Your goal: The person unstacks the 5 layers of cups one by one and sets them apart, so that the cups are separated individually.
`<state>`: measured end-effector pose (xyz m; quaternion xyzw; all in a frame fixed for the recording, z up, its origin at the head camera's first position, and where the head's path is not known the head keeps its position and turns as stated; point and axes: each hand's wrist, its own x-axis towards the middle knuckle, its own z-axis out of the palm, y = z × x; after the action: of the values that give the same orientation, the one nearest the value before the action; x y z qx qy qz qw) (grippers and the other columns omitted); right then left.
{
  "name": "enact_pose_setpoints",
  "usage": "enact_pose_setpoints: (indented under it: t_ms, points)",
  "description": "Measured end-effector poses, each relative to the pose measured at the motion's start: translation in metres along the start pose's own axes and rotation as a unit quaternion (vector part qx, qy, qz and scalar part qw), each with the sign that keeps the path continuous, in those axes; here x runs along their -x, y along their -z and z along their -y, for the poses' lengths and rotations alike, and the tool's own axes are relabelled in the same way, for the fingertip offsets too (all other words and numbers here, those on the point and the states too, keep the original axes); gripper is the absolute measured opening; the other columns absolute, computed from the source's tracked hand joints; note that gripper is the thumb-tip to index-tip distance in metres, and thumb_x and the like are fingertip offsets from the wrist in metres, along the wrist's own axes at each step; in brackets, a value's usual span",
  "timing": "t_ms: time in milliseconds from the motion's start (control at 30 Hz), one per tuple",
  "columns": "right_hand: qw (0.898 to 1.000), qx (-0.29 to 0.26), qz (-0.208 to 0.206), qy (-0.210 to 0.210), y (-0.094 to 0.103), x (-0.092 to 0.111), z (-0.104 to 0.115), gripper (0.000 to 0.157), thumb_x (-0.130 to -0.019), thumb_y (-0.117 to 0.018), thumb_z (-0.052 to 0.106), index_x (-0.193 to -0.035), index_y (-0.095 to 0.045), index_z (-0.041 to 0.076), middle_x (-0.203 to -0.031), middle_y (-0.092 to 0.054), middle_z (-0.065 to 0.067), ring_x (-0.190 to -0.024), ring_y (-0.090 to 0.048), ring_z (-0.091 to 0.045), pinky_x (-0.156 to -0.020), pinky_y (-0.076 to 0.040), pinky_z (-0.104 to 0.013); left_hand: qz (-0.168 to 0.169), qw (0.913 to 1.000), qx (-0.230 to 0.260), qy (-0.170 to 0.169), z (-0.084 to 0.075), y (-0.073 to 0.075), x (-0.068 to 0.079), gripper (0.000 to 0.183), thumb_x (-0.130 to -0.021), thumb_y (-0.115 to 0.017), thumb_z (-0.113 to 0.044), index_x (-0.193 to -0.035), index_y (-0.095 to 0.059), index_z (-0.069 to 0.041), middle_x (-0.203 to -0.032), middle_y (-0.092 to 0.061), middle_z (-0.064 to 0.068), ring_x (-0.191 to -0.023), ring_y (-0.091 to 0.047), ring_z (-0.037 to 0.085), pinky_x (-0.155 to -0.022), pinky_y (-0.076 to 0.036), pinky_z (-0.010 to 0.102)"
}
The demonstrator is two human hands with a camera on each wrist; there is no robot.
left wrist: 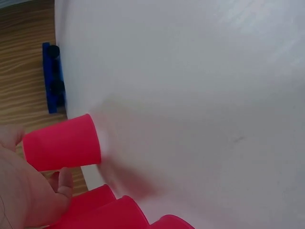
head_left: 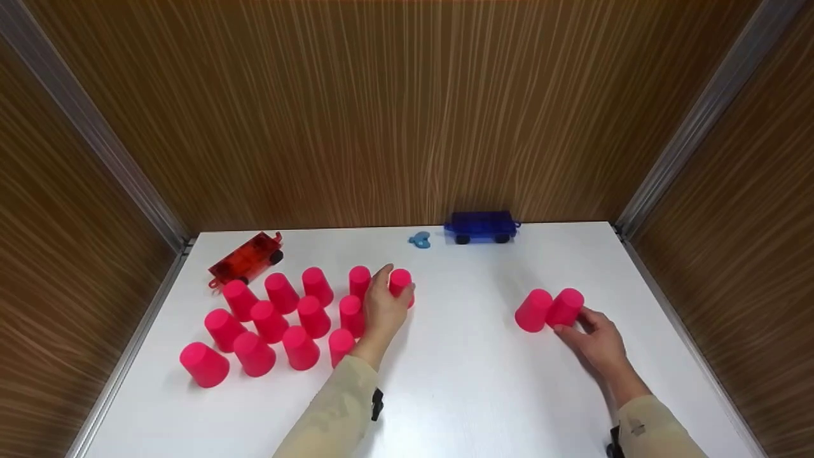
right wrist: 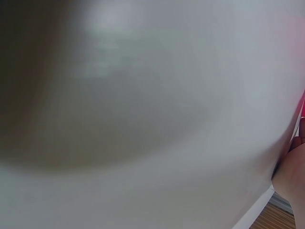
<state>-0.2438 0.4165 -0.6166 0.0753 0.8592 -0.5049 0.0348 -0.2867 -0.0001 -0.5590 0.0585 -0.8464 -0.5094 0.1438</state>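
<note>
My left hand (head_left: pixel 383 313) grips an upside-down pink cup (head_left: pixel 400 280), thumb on one side and fingers on the other. In the left wrist view this cup (left wrist: pixel 62 143) has its wide rim close over the white tabletop. Off to the right, my right hand (head_left: pixel 601 346) holds a second pink cup (head_left: pixel 566 308) low at its side, the thumb near its rim. That cup stands right beside another inverted pink cup (head_left: pixel 533 311). The right wrist view has only part of the right hand (right wrist: pixel 291 174) at its edge.
Inverted pink cups stand in rows, such as one cup (head_left: pixel 268 322), left of and under my left forearm. Behind them lies a red toy wagon (head_left: pixel 247 257). Along the back are a small blue piece (head_left: pixel 420 240) and a blue toy wagon (head_left: pixel 482 226). Wood-patterned walls (head_left: pixel 407 114) enclose the table.
</note>
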Motion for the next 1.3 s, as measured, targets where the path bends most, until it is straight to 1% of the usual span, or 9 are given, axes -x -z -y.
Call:
enact_pose_setpoints:
  t_ms: [133, 267, 333, 400, 533, 633, 767, 967, 1300]
  points:
    - [1.0, -0.002, 0.002, -0.003, 0.001, 0.001, 0.0, 0.086, -0.098, -0.076, 0.046, -0.163, -0.036, 0.006, -0.163, -0.037, -0.022, -0.152, -0.033, -0.049, -0.113, -0.047, -0.056, -0.017, 0.9993, 0.015, -0.029, -0.015, 0.001, 0.006, 0.069, -0.092, -0.085, -0.019, -0.151, -0.053, -0.006, -0.153, -0.055, 0.014, -0.144, -0.051, 0.032, -0.11, -0.051, 0.041]
    - [1.0, -0.009, 0.004, -0.011, 0.0, -0.001, 0.0, 0.088, -0.098, -0.077, 0.047, -0.164, -0.035, 0.006, -0.164, -0.036, -0.022, -0.153, -0.032, -0.049, -0.113, -0.047, -0.056, -0.026, 0.9954, 0.035, -0.085, -0.039, -0.001, 0.012, 0.069, -0.093, -0.085, -0.023, -0.152, -0.052, -0.007, -0.156, -0.052, 0.014, -0.147, -0.049, 0.031, -0.111, -0.049, 0.041]
    - [1.0, -0.012, 0.005, -0.01, 0.0, -0.001, -0.001, 0.088, -0.097, -0.077, 0.046, -0.164, -0.035, 0.006, -0.164, -0.036, -0.022, -0.153, -0.031, -0.049, -0.113, -0.046, -0.057, -0.018, 0.9923, 0.037, -0.117, -0.051, -0.006, 0.013, 0.066, -0.094, -0.084, -0.024, -0.15, -0.054, -0.005, -0.154, -0.054, 0.015, -0.146, -0.05, 0.031, -0.114, -0.047, 0.041]
    - [1.0, -0.01, 0.004, -0.007, 0.0, -0.001, -0.002, 0.088, -0.097, -0.077, 0.047, -0.163, -0.037, 0.006, -0.163, -0.036, -0.023, -0.153, -0.031, -0.049, -0.113, -0.046, -0.056, 0.008, 0.9905, 0.038, -0.132, -0.062, -0.014, 0.015, 0.064, -0.094, -0.084, -0.026, -0.148, -0.057, -0.005, -0.152, -0.057, 0.014, -0.144, -0.052, 0.03, -0.116, -0.046, 0.041]
    - [1.0, -0.006, 0.003, 0.004, 0.0, -0.001, -0.002, 0.088, -0.097, -0.077, 0.048, -0.163, -0.037, 0.005, -0.162, -0.036, -0.023, -0.153, -0.032, -0.049, -0.113, -0.046, -0.056, 0.089, 0.9886, 0.038, -0.114, -0.082, -0.037, 0.019, 0.062, -0.096, -0.082, -0.028, -0.15, -0.058, -0.011, -0.153, -0.058, 0.009, -0.143, -0.053, 0.026, -0.117, -0.045, 0.039]
    - [1.0, -0.008, 0.0, 0.004, 0.0, 0.0, -0.001, 0.087, -0.097, -0.078, 0.047, -0.162, -0.038, 0.005, -0.162, -0.037, -0.023, -0.153, -0.032, -0.049, -0.112, -0.046, -0.056, 0.151, 0.9834, 0.033, -0.094, -0.092, -0.061, 0.022, 0.061, -0.098, -0.08, -0.03, -0.152, -0.056, -0.015, -0.155, -0.056, 0.004, -0.144, -0.052, 0.022, -0.117, -0.044, 0.037]
    - [1.0, -0.014, -0.004, -0.001, 0.0, 0.001, -0.002, 0.086, -0.097, -0.078, 0.045, -0.162, -0.039, 0.006, -0.162, -0.038, -0.022, -0.152, -0.033, -0.048, -0.112, -0.047, -0.056, 0.207, 0.9751, 0.013, -0.079, -0.098, -0.096, 0.029, 0.059, -0.098, -0.08, -0.031, -0.152, -0.058, -0.018, -0.154, -0.057, 0.0, -0.144, -0.052, 0.019, -0.116, -0.045, 0.033]
    - [1.0, -0.016, -0.008, 0.008, -0.003, -0.002, 0.0, 0.081, -0.097, -0.079, 0.043, -0.159, -0.044, 0.006, -0.16, -0.04, -0.021, -0.153, -0.034, -0.046, -0.115, -0.045, -0.055, 0.244, 0.9672, -0.022, -0.067, -0.097, -0.131, 0.038, 0.056, -0.098, -0.08, -0.029, -0.15, -0.061, -0.017, -0.15, -0.061, -0.002, -0.141, -0.055, 0.016, -0.114, -0.046, 0.03]
    - [1.0, -0.001, -0.019, 0.003, -0.001, -0.001, 0.001, 0.079, -0.098, -0.079, 0.039, -0.158, -0.044, 0.003, -0.16, -0.04, -0.023, -0.153, -0.034, -0.046, -0.118, -0.041, -0.055, 0.28, 0.9548, -0.053, -0.085, -0.104, -0.162, 0.046, 0.055, -0.099, -0.078, -0.027, -0.152, -0.06, -0.021, -0.151, -0.06, -0.003, -0.139, -0.055, 0.012, -0.114, -0.042, 0.022]
